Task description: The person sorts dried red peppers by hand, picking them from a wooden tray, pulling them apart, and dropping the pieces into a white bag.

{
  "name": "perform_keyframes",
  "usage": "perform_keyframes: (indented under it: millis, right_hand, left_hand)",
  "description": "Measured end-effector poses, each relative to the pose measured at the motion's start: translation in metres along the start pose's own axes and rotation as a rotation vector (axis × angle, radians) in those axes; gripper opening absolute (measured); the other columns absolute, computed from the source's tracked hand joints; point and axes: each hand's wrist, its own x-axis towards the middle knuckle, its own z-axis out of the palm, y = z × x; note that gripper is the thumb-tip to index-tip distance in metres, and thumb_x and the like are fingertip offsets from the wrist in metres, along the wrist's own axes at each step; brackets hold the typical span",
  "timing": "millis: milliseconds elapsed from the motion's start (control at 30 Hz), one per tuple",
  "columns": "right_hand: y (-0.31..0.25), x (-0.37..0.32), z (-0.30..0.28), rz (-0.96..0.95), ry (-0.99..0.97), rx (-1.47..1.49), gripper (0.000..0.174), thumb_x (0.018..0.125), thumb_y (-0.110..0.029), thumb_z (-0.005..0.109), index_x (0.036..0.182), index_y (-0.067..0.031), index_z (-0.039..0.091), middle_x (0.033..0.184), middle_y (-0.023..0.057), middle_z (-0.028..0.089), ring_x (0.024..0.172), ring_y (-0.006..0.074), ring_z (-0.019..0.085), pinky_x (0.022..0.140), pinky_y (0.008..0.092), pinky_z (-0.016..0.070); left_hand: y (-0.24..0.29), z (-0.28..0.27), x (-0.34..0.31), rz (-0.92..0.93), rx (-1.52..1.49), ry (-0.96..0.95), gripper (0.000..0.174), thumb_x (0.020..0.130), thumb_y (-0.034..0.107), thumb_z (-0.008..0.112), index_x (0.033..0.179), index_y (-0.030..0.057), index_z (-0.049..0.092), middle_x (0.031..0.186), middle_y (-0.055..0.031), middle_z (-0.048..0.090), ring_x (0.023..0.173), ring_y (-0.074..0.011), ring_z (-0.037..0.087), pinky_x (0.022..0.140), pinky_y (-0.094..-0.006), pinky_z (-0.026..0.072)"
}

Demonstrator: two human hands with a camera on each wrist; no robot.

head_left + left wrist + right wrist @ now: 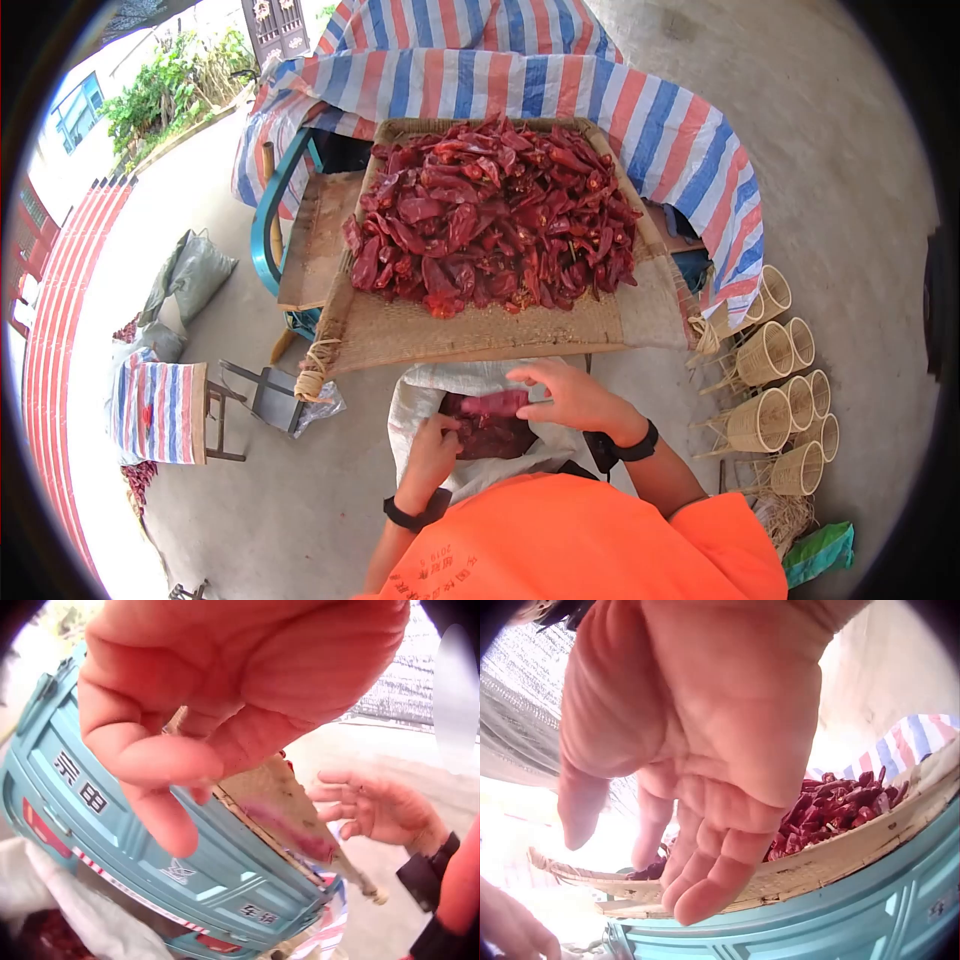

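Observation:
A woven tray (470,335) carries a heap of dried red chili peppers (490,215). Below its near edge a white woven sack (410,395) stands with its mouth spread, more dark red peppers (495,440) inside. My left hand (430,455) is at the left of the mouth; its fingers bend loosely around nothing in the left wrist view. Over the sack's right side hovers my right hand (570,395), palm bare and fingers relaxed in the right wrist view. A blurred reddish streak (289,831) shows against the tray's underside.
Blue-green metal vehicle side (150,825) lies behind the sack. Striped sheeting (680,120) drapes beyond the tray. Several small woven baskets (760,420) stand at the right. A small stool (270,400) and a cloth-covered stand (165,410) are at the left.

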Motion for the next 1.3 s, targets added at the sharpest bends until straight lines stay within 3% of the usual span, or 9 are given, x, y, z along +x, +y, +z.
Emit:
perform_keyframes:
  millis: [67,167,233,400,533,633,867,1133,1300]
  right_hand:
    - [0.001,0.004,-0.010,0.087,-0.035,-0.004,0.047,0.081,-0.018,0.071,0.124,-0.0058,0.057,0.128,0.0127,0.053,0.101,0.0207,0.059,0.079,0.0319,0.0505]
    - [0.030,0.038,-0.041,-0.153,0.304,-0.398,0.053,0.082,-0.021,0.069,0.130,-0.0106,0.051,0.131,0.0162,0.049,0.097,0.0348,0.063,0.083,0.0412,0.0516]
    - [0.010,0.061,-0.067,0.026,0.445,-0.573,0.062,0.082,-0.021,0.069,0.138,-0.0141,0.042,0.138,0.0213,0.042,0.102,0.0400,0.062,0.085,0.0446,0.0517]
    - [0.012,0.133,-0.110,0.323,0.400,-0.683,0.088,0.076,-0.036,0.077,0.147,-0.0198,0.029,0.142,0.0306,0.034,0.110,0.0444,0.059,0.089,0.0484,0.0510]
    - [0.033,0.170,-0.111,0.414,0.399,-0.634,0.098,0.069,-0.044,0.082,0.148,-0.0194,0.028,0.144,0.0298,0.029,0.113,0.0467,0.056,0.089,0.0497,0.0512]
    - [0.028,0.174,-0.090,0.377,0.421,-0.605,0.093,0.071,-0.039,0.081,0.145,-0.0182,0.031,0.143,0.0270,0.028,0.110,0.0465,0.057,0.087,0.0497,0.0522]
    - [0.045,0.167,-0.081,0.199,0.480,-0.636,0.053,0.068,-0.020,0.079,0.113,-0.0150,0.052,0.120,0.0197,0.040,0.089,0.0426,0.062,0.077,0.0483,0.0528]
    - [0.072,0.140,-0.098,0.012,0.721,-0.407,0.033,0.064,-0.008,0.077,0.093,-0.0062,0.061,0.098,0.0170,0.056,0.089,0.0366,0.059,0.079,0.0421,0.0494]
    - [0.072,0.117,-0.108,0.241,0.645,0.034,0.028,0.070,-0.002,0.073,0.096,-0.0044,0.063,0.088,0.0100,0.064,0.081,0.0213,0.065,0.067,0.0331,0.0526]
  left_hand:
    - [-0.025,-0.001,-0.002,0.143,0.422,0.171,0.019,0.089,0.012,0.056,0.106,0.0024,0.057,0.102,-0.0195,0.056,0.089,-0.0348,0.061,0.077,-0.0407,0.0509]
    - [-0.009,0.000,-0.013,0.098,0.430,0.140,0.021,0.086,0.014,0.059,0.105,0.0035,0.058,0.105,-0.0240,0.055,0.092,-0.0422,0.058,0.081,-0.0453,0.0494]
    - [-0.014,0.004,-0.013,0.133,0.347,0.071,0.023,0.086,0.015,0.061,0.106,0.0044,0.058,0.106,-0.0228,0.054,0.094,-0.0406,0.059,0.082,-0.0440,0.0496]
    - [-0.011,0.015,-0.019,0.125,0.278,0.016,0.029,0.083,0.018,0.066,0.108,0.0052,0.060,0.110,-0.0207,0.054,0.095,-0.0364,0.060,0.084,-0.0409,0.0505]
    - [-0.005,0.012,-0.026,0.074,0.275,-0.049,0.031,0.083,0.020,0.067,0.111,0.0061,0.061,0.113,-0.0204,0.053,0.097,-0.0345,0.059,0.083,-0.0394,0.0504]
    - [-0.016,0.015,-0.024,0.080,0.293,-0.049,0.032,0.084,0.021,0.067,0.112,0.0048,0.061,0.115,-0.0204,0.052,0.097,-0.0342,0.059,0.083,-0.0392,0.0498]
    - [-0.001,0.014,-0.029,0.102,0.257,-0.191,0.034,0.086,0.021,0.065,0.114,0.0021,0.059,0.116,-0.0203,0.053,0.100,-0.0355,0.058,0.086,-0.0386,0.0486]
    - [-0.009,0.009,-0.023,0.149,0.274,-0.199,0.031,0.087,0.019,0.065,0.113,0.0029,0.062,0.114,-0.0197,0.055,0.098,-0.0330,0.060,0.084,-0.0368,0.0506]
    - [0.003,0.003,-0.006,0.187,0.086,-0.224,0.027,0.091,0.015,0.064,0.114,0.0024,0.061,0.102,-0.0083,0.063,0.084,-0.0127,0.059,0.075,-0.0269,0.0497]
